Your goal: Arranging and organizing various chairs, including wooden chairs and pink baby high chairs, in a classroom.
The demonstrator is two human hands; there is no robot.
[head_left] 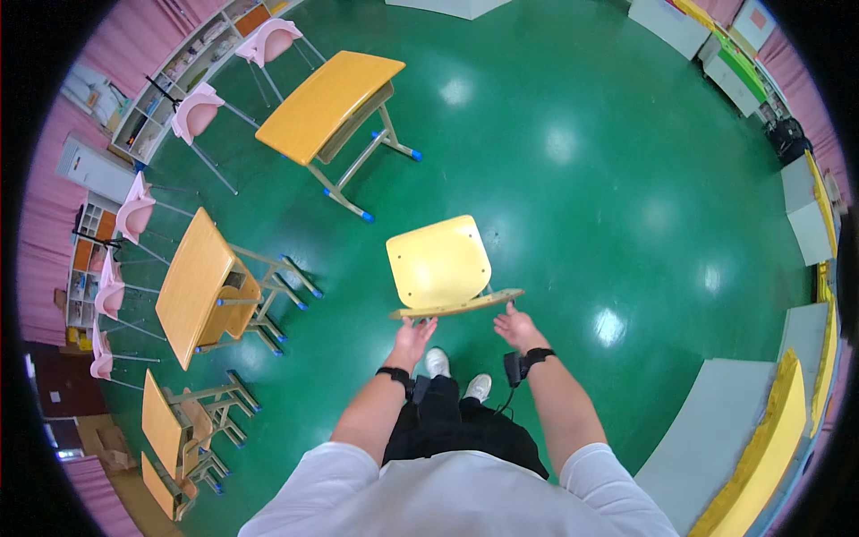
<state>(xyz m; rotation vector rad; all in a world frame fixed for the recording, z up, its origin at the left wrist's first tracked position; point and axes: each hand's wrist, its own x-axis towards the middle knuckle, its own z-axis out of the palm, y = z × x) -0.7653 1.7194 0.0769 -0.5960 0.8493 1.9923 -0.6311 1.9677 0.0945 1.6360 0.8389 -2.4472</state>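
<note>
A chair with a pale yellow seat (438,259) stands in front of my feet, its curved wooden backrest (465,306) nearest me. At the left part of the backrest, my left hand (413,340) has its fingertips at the board's near edge, partly hidden by it. My right hand (519,328) grips near the right end, with one finger up against the edge and the others curled below. The chair's legs are mostly hidden under the seat. Each wrist wears a black strap with a small device.
A desk (331,98) with blue-capped feet stands ahead to the left. More wooden desks (197,286) line the left side, some with chairs tucked in. Pink chairs (195,115) stand beyond them. Grey-white cabinets (707,438) with yellow tops curve along the right. The floor (573,206) is glossy green.
</note>
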